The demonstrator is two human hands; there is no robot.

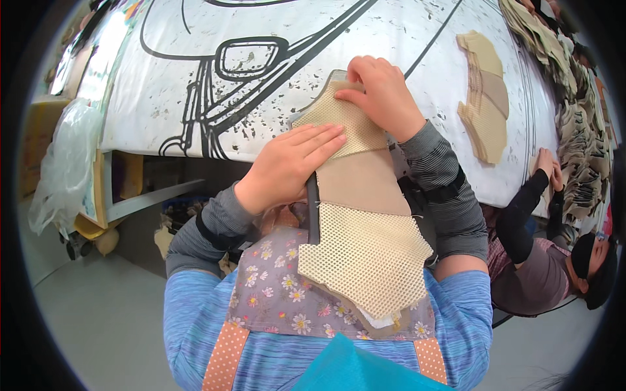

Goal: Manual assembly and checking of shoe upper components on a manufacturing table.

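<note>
A long cut fabric panel (pixel 365 176), cream mesh at both ends with a smooth tan band across the middle, lies from the table edge down over my lap. Its layers show at the lower end, and a grey layer peeks out under its far end. My left hand (pixel 290 159) rests flat on the panel's left side, fingers stretched over the upper mesh. At the far right corner my right hand (pixel 385 94) is closed, thumb and curled fingers pinching the panel's edge. A dark straight strip (pixel 313 212) runs along the panel's left edge, below my left hand.
A stack of similar panels (pixel 486 98) lies on the white table (pixel 313 58) at the right. Fabric piles (pixel 577 143) line the far right edge, where a co-worker's hands (pixel 548 168) rest. A clear plastic bag (pixel 68 163) hangs at the left.
</note>
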